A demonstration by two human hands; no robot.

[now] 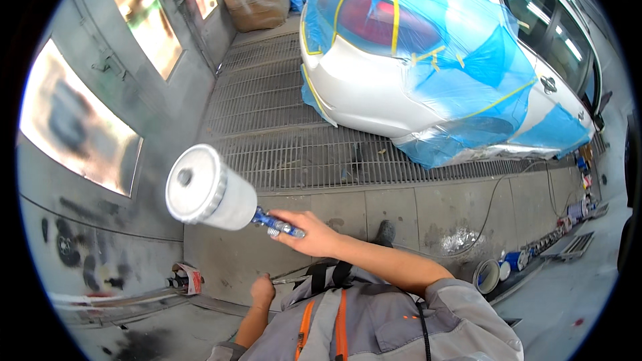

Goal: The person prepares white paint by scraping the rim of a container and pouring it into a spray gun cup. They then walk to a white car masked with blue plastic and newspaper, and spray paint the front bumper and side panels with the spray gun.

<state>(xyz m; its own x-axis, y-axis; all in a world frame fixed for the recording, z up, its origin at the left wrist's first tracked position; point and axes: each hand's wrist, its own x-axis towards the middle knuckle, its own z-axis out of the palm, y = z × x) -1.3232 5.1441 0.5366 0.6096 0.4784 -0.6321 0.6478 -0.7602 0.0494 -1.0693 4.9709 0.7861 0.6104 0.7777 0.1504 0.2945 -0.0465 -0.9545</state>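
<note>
"At the right hand (pixel 311 232), what is on record?"

"One spray gun (pixel 281 224), the fingers closed round its blue body. Whether the trigger is squeezed, I cannot tell. Below and left of that hand, the left hand (pixel 262 289) is curled beside the end of a thin rod or hose (pixel 291 279); its exact hold cannot be made out."

"Handling advice?"

"In my judgement: firm grip, steady wrist, cup tilted no further, lid checked for a tight seat. The left hand should manage any trailing line well clear of the car (pixel 354 90)."

"Condition of the gun?"

"Its cup (pixel 234 197), just left of the right hand, is whitish, round and bulkier than the body. The lid (pixel 194 190), with a small grey knob (pixel 185 176), faces up and leftward. Contents cannot be read. Ahead and rightward of the hand, well apart, stands the white car, partly under blue film (pixel 491 70) and yellow tape (pixel 396 13)."
</note>
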